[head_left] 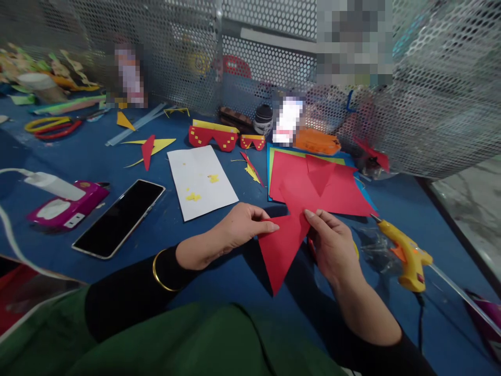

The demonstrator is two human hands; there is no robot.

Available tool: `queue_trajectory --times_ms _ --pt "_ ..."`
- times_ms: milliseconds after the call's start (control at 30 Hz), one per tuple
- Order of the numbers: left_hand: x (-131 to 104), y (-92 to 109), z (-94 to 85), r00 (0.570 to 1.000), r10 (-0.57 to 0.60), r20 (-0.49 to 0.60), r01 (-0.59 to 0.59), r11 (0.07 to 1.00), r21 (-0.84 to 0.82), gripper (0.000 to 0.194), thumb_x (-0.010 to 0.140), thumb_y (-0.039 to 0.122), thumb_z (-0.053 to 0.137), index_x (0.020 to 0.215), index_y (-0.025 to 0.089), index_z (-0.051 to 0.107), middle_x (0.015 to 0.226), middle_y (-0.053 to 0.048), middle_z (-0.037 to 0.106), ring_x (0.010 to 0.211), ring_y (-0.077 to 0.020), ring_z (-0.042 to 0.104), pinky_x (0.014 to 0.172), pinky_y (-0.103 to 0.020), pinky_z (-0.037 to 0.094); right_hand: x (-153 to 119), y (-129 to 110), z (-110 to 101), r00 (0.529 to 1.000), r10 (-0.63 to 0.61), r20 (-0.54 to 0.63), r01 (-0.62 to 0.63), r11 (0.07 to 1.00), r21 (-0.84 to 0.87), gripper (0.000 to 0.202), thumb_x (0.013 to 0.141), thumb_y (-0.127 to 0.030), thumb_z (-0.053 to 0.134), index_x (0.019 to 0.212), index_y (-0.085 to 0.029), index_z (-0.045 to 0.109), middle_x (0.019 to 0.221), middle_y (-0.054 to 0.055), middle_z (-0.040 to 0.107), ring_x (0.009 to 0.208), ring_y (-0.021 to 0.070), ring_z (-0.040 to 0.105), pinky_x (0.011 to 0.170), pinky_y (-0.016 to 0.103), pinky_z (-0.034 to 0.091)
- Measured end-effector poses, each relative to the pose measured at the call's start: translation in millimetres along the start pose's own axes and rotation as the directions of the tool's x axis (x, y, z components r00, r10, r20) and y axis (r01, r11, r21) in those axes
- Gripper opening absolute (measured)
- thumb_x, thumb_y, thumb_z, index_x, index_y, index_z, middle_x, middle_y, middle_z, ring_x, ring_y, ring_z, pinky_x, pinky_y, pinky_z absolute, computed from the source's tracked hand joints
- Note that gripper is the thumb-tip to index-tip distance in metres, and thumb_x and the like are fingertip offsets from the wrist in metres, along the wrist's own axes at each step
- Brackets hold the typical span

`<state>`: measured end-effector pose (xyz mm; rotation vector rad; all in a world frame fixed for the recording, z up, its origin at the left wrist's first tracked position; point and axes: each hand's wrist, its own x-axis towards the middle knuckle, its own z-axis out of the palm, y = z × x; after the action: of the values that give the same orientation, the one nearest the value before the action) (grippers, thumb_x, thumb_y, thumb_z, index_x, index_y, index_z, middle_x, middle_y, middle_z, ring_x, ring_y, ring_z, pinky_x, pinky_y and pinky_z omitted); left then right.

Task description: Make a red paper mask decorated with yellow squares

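Observation:
Between my two hands is a red piece of paper (282, 249) with a long point hanging toward me. My left hand (238, 227) pinches its left edge between thumb and fingers. At its upper right corner, my right hand (332, 243) grips it the same way. Just beyond lie stacked sheets of red paper (289, 175), with blue and yellow-green edges showing beneath. Partly hidden under my right hand are scissors (311, 248) with red and yellow handles. A white sheet (203, 188) holding small yellow paper bits lies left of the stack.
A yellow glue gun (407, 256) lies at the right, its cord running toward me. Red paper glasses (213, 137) stand at the back. A black phone (119, 219) and a purple power strip (68, 205) lie at the left. Perforated metal panels (270, 57) border the table.

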<state>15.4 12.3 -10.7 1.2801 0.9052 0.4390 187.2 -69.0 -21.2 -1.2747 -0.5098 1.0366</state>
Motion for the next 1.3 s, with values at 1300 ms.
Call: queue_trajectory --times_ms 1300 --pt "-7 12 -10.9 0.995 -0.007 -0.099 -0.018 0.968 -0.252 0.033 0.060 0.040 0.090 0.073 0.018 0.069 0.064 0.003 0.068 0.056 -0.0101 0.059 0.056 -0.020 0.044 -5 -12 -4 0.958 -0.264 0.108 0.272 0.729 -0.628 0.038 0.084 -0.058 0.054 0.072 -0.023 0.063 0.069 0.003 0.065 0.067 0.0188 0.059 0.066 0.031 0.046"
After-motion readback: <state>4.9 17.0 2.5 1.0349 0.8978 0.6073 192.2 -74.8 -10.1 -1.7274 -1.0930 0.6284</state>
